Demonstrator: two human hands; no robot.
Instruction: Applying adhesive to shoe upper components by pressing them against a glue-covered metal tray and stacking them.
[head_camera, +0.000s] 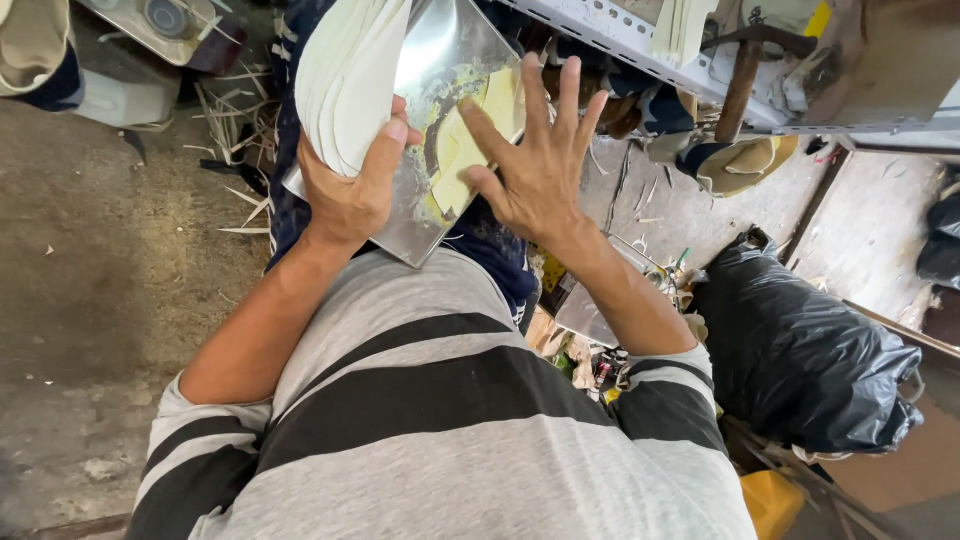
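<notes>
the left hand (350, 190), just left of the frame's centre near the top, is closed around a stack of white curved sheets (345, 75) and the edge of a shiny metal plate (440, 60), the thumb pressed up along the front of the stack. the right hand (535, 170) lies flat and wide open on the plate, fingers spread, holding nothing; its fingertips rest on a pale yellow piece (470, 135) lying on the plate amid yellowish smears. the plate tilts across the person's lap over a dark blue patterned cloth (490, 250), in the upper middle of the frame. below it, the person's grey and black striped shirt (440, 430) fills the lower centre. at the right sits a full black plastic bag (800, 350). along the upper right runs a pale metal shelf rail (650, 50), with a hammer (745, 70) resting on it. the bare concrete floor (90, 290) takes up the left side, with thin pale strips (235, 110) scattered at its top.
</notes>
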